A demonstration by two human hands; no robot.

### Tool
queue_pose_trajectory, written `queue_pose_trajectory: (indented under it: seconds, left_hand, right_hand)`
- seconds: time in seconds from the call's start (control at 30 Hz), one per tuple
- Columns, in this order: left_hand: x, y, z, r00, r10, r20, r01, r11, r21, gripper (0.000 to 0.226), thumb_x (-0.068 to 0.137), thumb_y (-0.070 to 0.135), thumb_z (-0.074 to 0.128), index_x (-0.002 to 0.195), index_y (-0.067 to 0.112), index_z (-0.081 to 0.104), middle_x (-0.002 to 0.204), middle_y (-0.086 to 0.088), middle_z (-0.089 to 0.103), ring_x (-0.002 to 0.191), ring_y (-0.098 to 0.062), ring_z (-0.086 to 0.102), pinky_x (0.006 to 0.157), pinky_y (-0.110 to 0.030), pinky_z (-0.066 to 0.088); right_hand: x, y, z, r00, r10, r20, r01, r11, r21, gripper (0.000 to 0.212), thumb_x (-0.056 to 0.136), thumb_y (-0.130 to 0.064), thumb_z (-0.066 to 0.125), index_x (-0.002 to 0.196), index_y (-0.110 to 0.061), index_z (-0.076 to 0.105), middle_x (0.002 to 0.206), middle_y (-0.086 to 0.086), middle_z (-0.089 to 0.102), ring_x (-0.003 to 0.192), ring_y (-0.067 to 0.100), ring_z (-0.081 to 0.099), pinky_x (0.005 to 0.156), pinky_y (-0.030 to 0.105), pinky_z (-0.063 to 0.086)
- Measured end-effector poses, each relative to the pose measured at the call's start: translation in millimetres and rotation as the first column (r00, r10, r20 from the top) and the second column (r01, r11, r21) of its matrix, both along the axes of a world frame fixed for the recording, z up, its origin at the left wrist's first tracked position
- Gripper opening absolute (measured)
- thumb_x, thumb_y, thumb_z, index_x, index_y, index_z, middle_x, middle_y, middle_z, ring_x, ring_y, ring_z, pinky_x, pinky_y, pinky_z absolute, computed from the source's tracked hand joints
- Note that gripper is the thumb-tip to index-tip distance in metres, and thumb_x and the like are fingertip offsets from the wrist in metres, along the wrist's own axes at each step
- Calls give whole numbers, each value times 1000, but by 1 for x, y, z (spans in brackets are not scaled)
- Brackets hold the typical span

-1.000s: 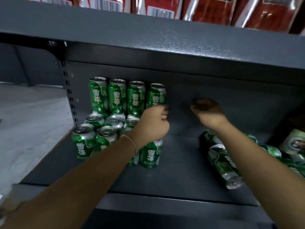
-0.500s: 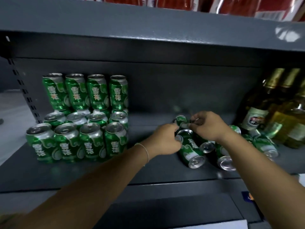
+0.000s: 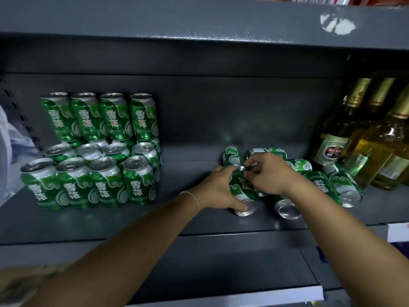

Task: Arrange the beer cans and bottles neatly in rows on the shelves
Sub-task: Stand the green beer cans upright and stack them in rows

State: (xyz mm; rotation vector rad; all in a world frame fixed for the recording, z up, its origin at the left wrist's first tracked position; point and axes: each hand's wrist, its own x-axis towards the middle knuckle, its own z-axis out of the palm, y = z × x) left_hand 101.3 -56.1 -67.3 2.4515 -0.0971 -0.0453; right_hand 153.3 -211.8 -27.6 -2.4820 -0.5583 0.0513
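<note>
Green beer cans stand in neat rows (image 3: 99, 173) at the left of the dark grey shelf (image 3: 132, 220), with a second layer stacked on top at the back. Several more green cans lie on their sides in a loose pile (image 3: 321, 185) right of centre. My left hand (image 3: 218, 189) grips one lying can (image 3: 242, 193) around its body. My right hand (image 3: 269, 175) curls over the cans just beside it, fingertips at that can's top end; what it holds is hidden. Glass beer bottles (image 3: 363, 134) stand at the far right.
The shelf above (image 3: 199, 21) hangs low over the cans. A bare stretch of shelf lies between the standing cans and the lying pile. The perforated upright (image 3: 24, 127) bounds the left end. White and blue items (image 3: 398, 238) sit at the lower right.
A second ago my left hand was at the standing cans and my right hand hung in the air. Both have moved right onto the lying pile, and my left hand now grips a can.
</note>
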Motion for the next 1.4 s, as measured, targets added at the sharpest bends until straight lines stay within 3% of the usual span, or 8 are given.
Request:
queue_pose_trajectory:
  seconds: [0.33, 0.47, 0.63, 0.77, 0.93, 1.07, 1.2, 1.4]
  left_hand:
    - [-5, 17, -8, 1000, 12, 2, -11, 994, -110, 119, 52, 40, 88, 149, 38, 20, 141, 8, 40, 124, -9, 45, 106, -29, 41]
    - [-6, 24, -18, 996, 84, 21, -74, 949, -308, 110, 44, 39, 88, 139, 39, 34, 130, 9, 49, 114, -9, 54, 100, -32, 48]
    - [-10, 42, -1, 986, 155, -63, -155, 701, -696, 97, 41, 38, 83, 129, 32, 45, 113, 1, 58, 106, -16, 60, 103, -41, 46]
    - [-17, 51, 28, 985, 90, -149, -173, 448, -877, 94, 44, 46, 78, 129, 29, 44, 127, -3, 56, 111, -24, 60, 90, -50, 53]
    - [-28, 65, 57, 985, -81, -155, -86, 544, -834, 58, 69, 54, 63, 115, 20, 62, 118, -13, 66, 107, -35, 63, 88, -55, 52]
    - [-36, 72, 76, 978, -106, -178, -74, 627, -776, 55, 76, 63, 54, 108, 20, 68, 106, -13, 70, 102, -35, 65, 93, -58, 49]
    - [-43, 86, 92, 980, 10, -200, -174, 542, -822, 67, 79, 79, 40, 101, 23, 71, 108, -14, 71, 104, -36, 66, 92, -56, 50]
    - [-65, 101, 97, 964, 266, 2, -140, 514, -846, 28, 99, 39, 45, 112, 18, 59, 115, -12, 66, 105, -31, 66, 90, -51, 54]
  right_hand:
    - [6, 9, -16, 999, -22, -44, 21, 1000, -22, 14, 90, -18, 62, 101, -22, 70, 88, 1, 68, 82, 19, 63, 77, 21, 47]
    - [1, 14, -18, 994, 16, -111, -11, 999, 49, 18, 92, -9, 59, 98, -23, 69, 95, 3, 74, 90, 22, 68, 85, 29, 54]
    - [-9, 9, -9, 961, 264, -81, -227, 924, 307, 61, 88, 21, 47, 108, -35, 62, 113, 5, 69, 103, 29, 68, 94, 39, 56]
    - [-25, 16, 13, 925, 375, 64, -378, 886, 267, 76, 77, 13, 74, 123, -44, 58, 125, -6, 63, 110, 13, 63, 94, 24, 52]
    - [-35, 30, 39, 923, 380, 67, -380, 866, 325, 77, 61, 0, 91, 120, -40, 62, 119, -10, 69, 106, 5, 64, 88, 12, 48]
    - [-48, 47, 50, 885, 466, 19, -442, 825, 351, 82, 62, 2, 91, 129, -30, 58, 117, -7, 71, 110, 9, 66, 95, 23, 52]
    - [-58, 72, 56, 926, 374, 56, -338, 752, 566, 73, 56, 2, 90, 119, -19, 60, 103, -8, 75, 97, 7, 70, 81, 21, 56]
    - [-68, 112, 77, 960, 277, 30, -196, 594, 780, 59, 60, -17, 89, 112, -7, 64, 94, 6, 77, 86, 22, 74, 71, 34, 60]
